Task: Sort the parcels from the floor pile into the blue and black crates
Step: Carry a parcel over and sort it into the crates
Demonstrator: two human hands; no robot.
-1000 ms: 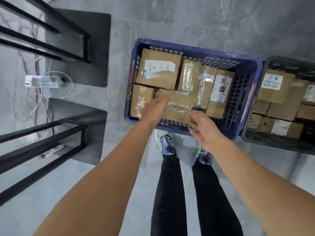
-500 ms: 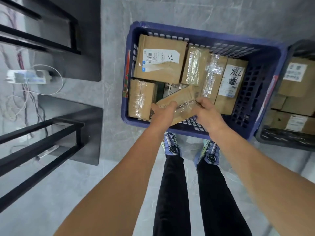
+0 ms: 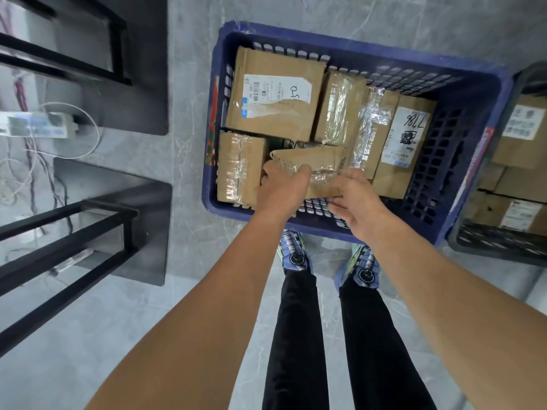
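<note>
Head view: parcel [image 3: 307, 161] gripped by left hand [image 3: 284, 190] and right hand [image 3: 358, 202] inside blue crate [image 3: 355, 42], well filled; black crate [image 3: 497, 247] right of it part-filled; floor pile unseen.

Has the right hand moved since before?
Yes. The right hand moved forward, from the near rim of the blue crate to farther inside, onto the taped parcel.

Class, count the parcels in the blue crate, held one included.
6: labelled box far left; taped box near left; held parcel centre; glossy box and crumpled-tape box behind it; 786 box right. More may hide beneath.
</note>
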